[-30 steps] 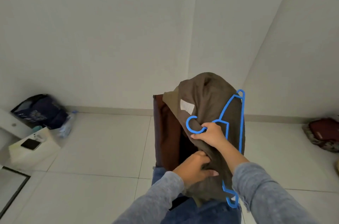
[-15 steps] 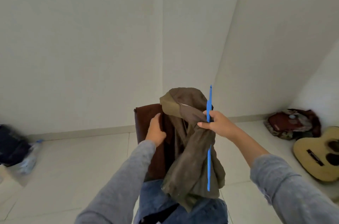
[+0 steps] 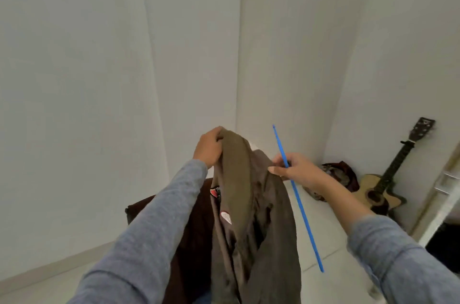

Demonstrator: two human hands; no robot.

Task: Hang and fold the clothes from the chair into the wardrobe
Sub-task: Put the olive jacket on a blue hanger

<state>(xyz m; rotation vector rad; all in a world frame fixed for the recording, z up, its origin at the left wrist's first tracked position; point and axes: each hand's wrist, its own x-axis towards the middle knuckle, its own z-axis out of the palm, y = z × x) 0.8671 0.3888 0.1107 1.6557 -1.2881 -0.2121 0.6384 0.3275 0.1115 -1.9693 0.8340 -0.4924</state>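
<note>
The left hand (image 3: 208, 148) grips the top of the brown shirt (image 3: 251, 219), held up above the chair (image 3: 191, 224); the right hand (image 3: 296, 169) pinches the blue hanger (image 3: 302, 211) and the shirt's other shoulder; a guitar (image 3: 380, 194) leans against the wall.

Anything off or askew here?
Mildly: the olive-brown jacket hangs bunched from the left hand, not yet on the thin blue plastic hanger, which the right hand holds tilted beside it. Nothing spilled or visibly damaged.
</note>
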